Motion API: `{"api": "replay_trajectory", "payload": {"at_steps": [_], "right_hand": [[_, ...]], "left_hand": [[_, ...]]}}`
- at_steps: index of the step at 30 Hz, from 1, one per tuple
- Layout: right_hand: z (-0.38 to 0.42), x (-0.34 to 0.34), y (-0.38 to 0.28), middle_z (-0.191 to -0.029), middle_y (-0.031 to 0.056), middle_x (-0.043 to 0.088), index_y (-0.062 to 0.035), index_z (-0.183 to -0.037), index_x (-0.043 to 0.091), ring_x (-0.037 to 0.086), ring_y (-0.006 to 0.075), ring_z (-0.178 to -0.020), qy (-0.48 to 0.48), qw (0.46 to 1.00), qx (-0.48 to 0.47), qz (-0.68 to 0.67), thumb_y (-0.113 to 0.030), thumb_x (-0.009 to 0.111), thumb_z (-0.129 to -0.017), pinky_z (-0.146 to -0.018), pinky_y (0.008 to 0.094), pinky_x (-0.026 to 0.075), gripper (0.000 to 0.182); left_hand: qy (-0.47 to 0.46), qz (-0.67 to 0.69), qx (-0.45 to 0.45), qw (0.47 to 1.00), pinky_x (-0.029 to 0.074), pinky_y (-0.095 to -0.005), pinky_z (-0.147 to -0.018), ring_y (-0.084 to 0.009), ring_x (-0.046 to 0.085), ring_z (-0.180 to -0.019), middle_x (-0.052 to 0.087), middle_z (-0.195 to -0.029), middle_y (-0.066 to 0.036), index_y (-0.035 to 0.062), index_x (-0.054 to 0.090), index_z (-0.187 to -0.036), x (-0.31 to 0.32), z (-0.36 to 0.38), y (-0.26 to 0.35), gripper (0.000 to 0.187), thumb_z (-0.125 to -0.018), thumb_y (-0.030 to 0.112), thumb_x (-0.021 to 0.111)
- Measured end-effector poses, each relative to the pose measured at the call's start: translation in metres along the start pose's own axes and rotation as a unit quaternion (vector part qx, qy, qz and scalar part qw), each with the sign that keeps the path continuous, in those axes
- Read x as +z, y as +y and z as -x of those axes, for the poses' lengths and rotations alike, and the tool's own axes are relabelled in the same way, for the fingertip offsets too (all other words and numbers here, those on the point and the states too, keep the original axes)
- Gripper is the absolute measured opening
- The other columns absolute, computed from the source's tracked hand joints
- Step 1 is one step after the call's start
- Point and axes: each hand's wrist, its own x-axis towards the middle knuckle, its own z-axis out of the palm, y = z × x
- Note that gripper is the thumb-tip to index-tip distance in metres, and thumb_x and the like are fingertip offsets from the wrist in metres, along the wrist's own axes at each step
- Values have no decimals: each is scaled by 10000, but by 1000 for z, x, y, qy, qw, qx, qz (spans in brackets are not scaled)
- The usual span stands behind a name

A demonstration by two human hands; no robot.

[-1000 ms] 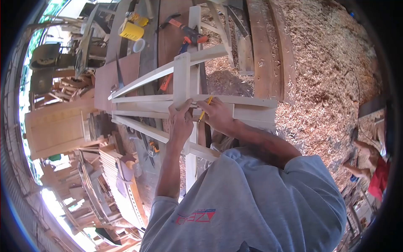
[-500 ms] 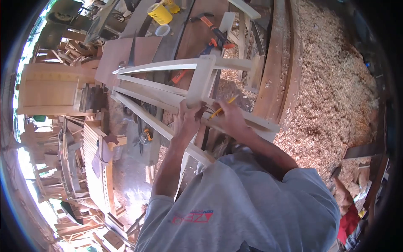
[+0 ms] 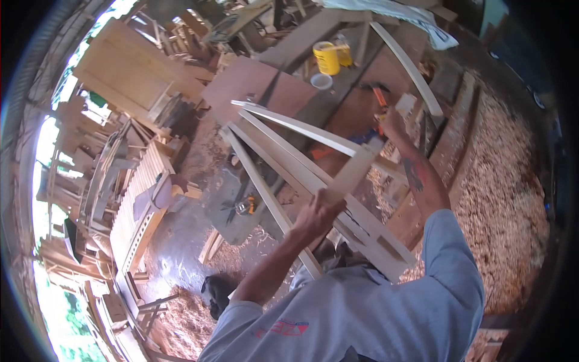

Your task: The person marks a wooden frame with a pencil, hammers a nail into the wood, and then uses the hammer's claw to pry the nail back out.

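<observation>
My left hand (image 3: pixel 318 216) is closed around the near end of a short pale board (image 3: pixel 353 172), which lies across several long wooden strips. These strips, one of them a narrow pale strip (image 3: pixel 268 196), come together at the far left and spread toward my body. Farther out, my right hand (image 3: pixel 393 123) is closed on the handle of a claw hammer (image 3: pixel 379 96) with orange and black parts; the handle's end is hidden in the hand. Under the right forearm lies a blue and orange tool (image 3: pixel 368 135), partly covered. The pencil is out of sight.
A yellow tub (image 3: pixel 326 58) and a whitish round lid (image 3: pixel 321 81) stand on the bench beyond the strips. A yellow-black tape measure (image 3: pixel 245 206) lies to the left. Wood shavings (image 3: pixel 506 205) cover the floor at right. A slatted wooden piece (image 3: pixel 142 211) stands at left.
My right hand has left the board and the pencil is no longer seen; it has reached forward to the hammer. My left hand still grips the board. The head view has turned.
</observation>
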Motion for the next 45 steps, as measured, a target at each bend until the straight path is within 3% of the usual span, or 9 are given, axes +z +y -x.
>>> {"api": "replay_trajectory", "payload": {"at_steps": [6, 9, 11, 12, 15, 23, 26, 39, 45], "right_hand": [[-31, 9, 13, -1114, 289, 636, 4, -1215, 526, 636, 403, -1067, -70, 995, 71, 3, -160, 653, -804, -901, 505, 494, 460], [-58, 24, 35, -970, 296, 669, 34, -1069, 613, 670, 419, -961, -17, 996, 81, 38, -207, 633, -823, -836, 495, 519, 345], [-82, 25, 58, -741, 248, 671, 39, -835, 666, 698, 405, -756, -145, 989, -3, 21, -244, 586, -848, -681, 470, 535, 295], [-49, -24, 17, -565, 152, 621, 22, -678, 651, 646, 325, -528, -158, 977, 104, -102, -305, 593, -860, -516, 433, 484, 379], [-5, -59, 13, -516, 28, 516, -61, -599, 548, 514, 141, -435, -155, 948, 121, -252, -291, 596, -885, -406, 321, 395, 370], [227, -177, -40, -620, 22, 553, -34, -912, 561, 521, 98, -472, 148, 828, 158, -518, -262, 679, -910, -416, 253, 393, 256], [305, -201, -68, -716, 16, 542, -70, -947, 543, 498, 95, -470, 129, 811, 210, -530, -195, 620, -937, -418, 244, 415, 147], [427, -158, -136, -749, 59, 532, -47, -988, 473, 537, 138, -549, 118, 535, 416, -726, -111, 580, -964, -463, 301, 485, 127], [427, -166, -152, -730, 18, 478, -65, -999, 481, 482, 108, -509, 43, 558, 417, -716, -194, 578, -985, -424, 289, 434, 162]], "left_hand": [[72, 58, 16, 996, 563, -441, -818, -381, 614, -998, 528, -1145, -168, 256, 731, -1073, -7, 6, 8, 241, -846, 188, 692], [58, 64, 6, 996, 560, -446, -798, -383, 615, -987, 529, -1114, -161, 244, 736, -1058, -13, 7, 13, 256, -823, 144, 709], [60, 52, 4, 997, 559, -450, -792, -384, 616, -987, 529, -1108, -167, 243, 733, -1065, -9, 8, 12, 261, -828, 138, 699], [62, 36, 6, 997, 558, -455, -785, -384, 617, -988, 530, -1101, -172, 242, 730, -1071, -7, 7, 10, 267, -832, 131, 690], [63, 36, 19, 997, 557, -459, -791, -380, 615, -1000, 533, -1111, -187, 244, 715, -1104, -3, 3, 5, 318, -824, 102, 672], [-26, -88, 56, 994, 540, -514, -851, -399, 629, -991, 529, -1189, -179, 278, 640, -1244, -12, -3, 10, 349, -925, 217, 512], [-51, -19, -82, 995, 547, -512, -819, -410, 637, -978, 566, -1142, -182, 237, 676, -1194, -17, -11, 22, 290, -931, 208, 557], [-13, 14, 20, 1000, 548, -452, -721, -381, 655, -849, 579, -997, -203, 177, 733, -1086, -25, -18, 15, 174, -936, 217, 653], [-19, 10, 23, 1000, 543, -473, -751, -401, 655, -890, 578, -1044, -209, 176, 722, -1111, -10, -8, -2, 198, -936, 228, 645]]}}
